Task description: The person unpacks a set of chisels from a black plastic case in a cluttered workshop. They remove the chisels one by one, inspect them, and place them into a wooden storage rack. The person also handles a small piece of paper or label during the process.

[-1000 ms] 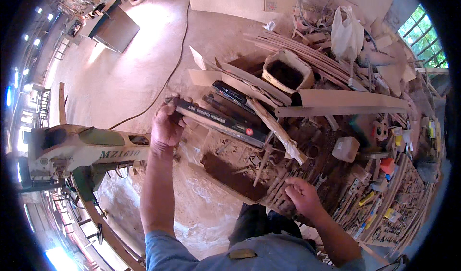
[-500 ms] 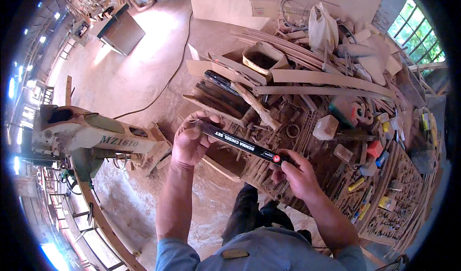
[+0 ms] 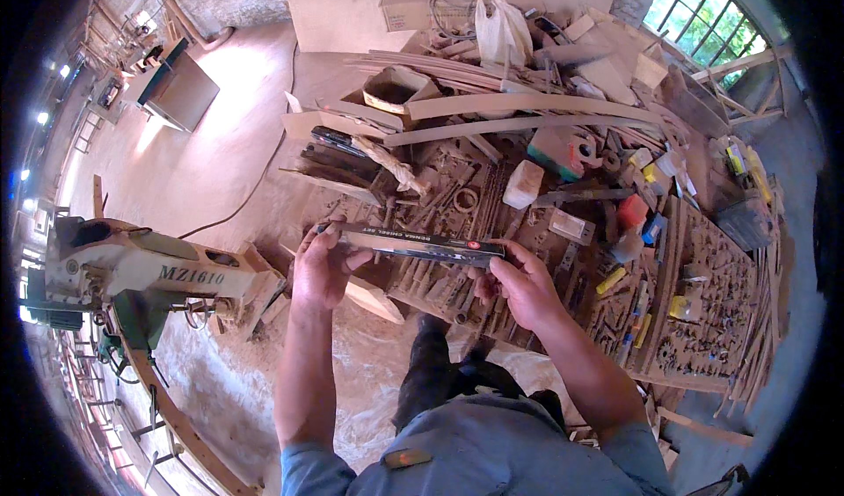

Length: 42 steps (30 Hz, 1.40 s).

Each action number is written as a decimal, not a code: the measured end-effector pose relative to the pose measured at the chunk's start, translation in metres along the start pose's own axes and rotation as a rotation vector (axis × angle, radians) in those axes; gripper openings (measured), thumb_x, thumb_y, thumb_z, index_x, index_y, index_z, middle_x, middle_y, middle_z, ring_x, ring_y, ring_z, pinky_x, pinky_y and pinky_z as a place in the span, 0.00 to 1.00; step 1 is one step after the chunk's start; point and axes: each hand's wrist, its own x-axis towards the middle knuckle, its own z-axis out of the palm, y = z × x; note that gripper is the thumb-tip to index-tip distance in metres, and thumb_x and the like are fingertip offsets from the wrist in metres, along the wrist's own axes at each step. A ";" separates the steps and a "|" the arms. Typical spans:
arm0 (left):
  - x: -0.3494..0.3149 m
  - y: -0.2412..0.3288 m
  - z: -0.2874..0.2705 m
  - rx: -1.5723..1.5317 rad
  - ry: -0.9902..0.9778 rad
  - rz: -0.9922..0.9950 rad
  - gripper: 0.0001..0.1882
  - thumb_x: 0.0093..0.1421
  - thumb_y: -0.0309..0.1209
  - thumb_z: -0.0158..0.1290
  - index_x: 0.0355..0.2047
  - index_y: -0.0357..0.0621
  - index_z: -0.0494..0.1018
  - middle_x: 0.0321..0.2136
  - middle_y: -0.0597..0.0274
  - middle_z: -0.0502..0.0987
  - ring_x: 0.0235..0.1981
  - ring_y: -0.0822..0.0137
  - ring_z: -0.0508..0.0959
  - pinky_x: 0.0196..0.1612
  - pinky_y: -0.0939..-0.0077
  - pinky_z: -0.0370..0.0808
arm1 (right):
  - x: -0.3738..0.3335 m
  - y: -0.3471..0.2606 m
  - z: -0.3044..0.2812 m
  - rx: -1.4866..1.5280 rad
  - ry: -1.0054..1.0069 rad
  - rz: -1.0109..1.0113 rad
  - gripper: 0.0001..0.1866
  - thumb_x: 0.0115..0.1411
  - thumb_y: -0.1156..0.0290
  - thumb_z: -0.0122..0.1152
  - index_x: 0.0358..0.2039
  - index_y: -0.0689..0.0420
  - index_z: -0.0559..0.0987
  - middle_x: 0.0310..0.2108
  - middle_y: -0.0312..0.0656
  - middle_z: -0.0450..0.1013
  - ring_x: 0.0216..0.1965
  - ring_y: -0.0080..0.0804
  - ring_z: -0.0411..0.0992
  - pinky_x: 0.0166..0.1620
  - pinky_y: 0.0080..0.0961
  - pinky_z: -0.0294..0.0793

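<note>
A long, narrow black box (image 3: 413, 244) is held roughly level in front of me, above the near edge of a cluttered workbench. My left hand (image 3: 319, 267) grips its left end between thumb and fingers. At the other end, the thumb of my right hand (image 3: 525, 287) lies over the box, with the fingers behind and below it. A narrow dark side with pale print faces up, and part of a broader, shiny face shows below it. What is inside the box is hidden.
Rows of small tool bits cover the dusty workbench (image 3: 580, 355). Wood strips (image 3: 527, 105), an open carton (image 3: 397, 89) and a white plastic bag (image 3: 503, 30) are piled farther back. To my left stands a pale machine arm (image 3: 167, 263); a cable crosses the floor.
The box has gone from slanting down to the right to nearly level, and more of its broad face shows. My view has turned, so the bench sits farther left. Both hands keep their hold.
</note>
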 end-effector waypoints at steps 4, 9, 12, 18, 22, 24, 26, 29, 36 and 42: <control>-0.021 -0.006 0.010 0.113 0.028 -0.042 0.18 0.62 0.38 0.51 0.47 0.39 0.67 0.40 0.48 0.77 0.36 0.55 0.81 0.31 0.66 0.82 | -0.006 -0.001 -0.005 -0.021 0.024 -0.043 0.16 0.67 0.68 0.47 0.53 0.59 0.67 0.35 0.47 0.75 0.28 0.34 0.73 0.30 0.30 0.74; -0.047 -0.013 0.014 0.280 0.070 -0.016 0.19 0.64 0.43 0.50 0.46 0.42 0.67 0.37 0.50 0.79 0.31 0.57 0.82 0.24 0.73 0.78 | -0.008 -0.007 -0.006 0.040 0.069 -0.092 0.14 0.67 0.66 0.48 0.49 0.58 0.69 0.32 0.45 0.75 0.26 0.31 0.73 0.27 0.27 0.73; -0.066 -0.012 0.019 0.238 0.110 -0.051 0.17 0.63 0.41 0.52 0.44 0.41 0.67 0.35 0.50 0.79 0.27 0.57 0.82 0.21 0.78 0.75 | -0.009 -0.013 -0.005 0.037 0.090 -0.111 0.13 0.67 0.65 0.48 0.47 0.59 0.71 0.30 0.43 0.75 0.25 0.29 0.73 0.26 0.26 0.72; -0.088 -0.020 0.016 0.210 0.058 -0.077 0.18 0.61 0.41 0.54 0.42 0.39 0.68 0.34 0.50 0.79 0.27 0.58 0.82 0.21 0.78 0.75 | -0.005 -0.023 -0.006 -0.013 0.101 -0.127 0.13 0.68 0.60 0.46 0.42 0.55 0.72 0.27 0.38 0.74 0.24 0.29 0.73 0.25 0.26 0.72; -0.096 -0.024 0.016 0.213 0.070 -0.052 0.16 0.63 0.41 0.53 0.41 0.40 0.69 0.33 0.52 0.80 0.27 0.59 0.82 0.23 0.75 0.76 | -0.007 -0.027 -0.005 0.003 0.014 -0.137 0.13 0.69 0.60 0.44 0.42 0.56 0.71 0.29 0.41 0.75 0.26 0.31 0.74 0.25 0.27 0.73; -0.097 -0.023 0.010 0.232 0.078 -0.073 0.17 0.64 0.41 0.52 0.43 0.39 0.69 0.36 0.50 0.79 0.33 0.58 0.81 0.32 0.71 0.76 | -0.011 -0.027 0.002 0.001 0.064 -0.119 0.13 0.69 0.61 0.43 0.42 0.58 0.70 0.32 0.44 0.75 0.28 0.34 0.77 0.26 0.30 0.77; -0.096 -0.026 0.005 0.425 0.194 0.052 0.20 0.64 0.41 0.51 0.47 0.36 0.67 0.40 0.49 0.78 0.39 0.57 0.80 0.39 0.67 0.76 | -0.014 -0.023 0.007 0.037 0.054 -0.096 0.14 0.69 0.62 0.43 0.43 0.60 0.69 0.37 0.48 0.76 0.34 0.41 0.79 0.30 0.36 0.81; -0.102 -0.035 0.033 1.057 0.469 0.472 0.26 0.63 0.36 0.50 0.57 0.33 0.61 0.50 0.43 0.71 0.54 0.49 0.71 0.56 0.58 0.67 | -0.015 -0.011 0.015 0.064 0.120 -0.153 0.14 0.69 0.62 0.43 0.43 0.60 0.69 0.37 0.48 0.76 0.33 0.40 0.79 0.32 0.37 0.81; -0.110 -0.088 0.098 1.807 -0.241 0.739 0.34 0.53 0.26 0.47 0.62 0.35 0.56 0.63 0.40 0.56 0.66 0.45 0.55 0.66 0.46 0.46 | -0.020 0.022 0.027 0.118 0.256 -0.087 0.13 0.69 0.61 0.43 0.41 0.56 0.71 0.38 0.42 0.76 0.35 0.37 0.77 0.37 0.34 0.80; -0.082 -0.075 0.008 2.017 0.131 0.670 0.31 0.52 0.27 0.49 0.58 0.35 0.61 0.60 0.43 0.61 0.63 0.46 0.59 0.63 0.48 0.54 | -0.027 0.021 0.008 0.158 0.216 -0.079 0.15 0.68 0.58 0.46 0.42 0.57 0.69 0.38 0.46 0.76 0.38 0.39 0.77 0.40 0.40 0.78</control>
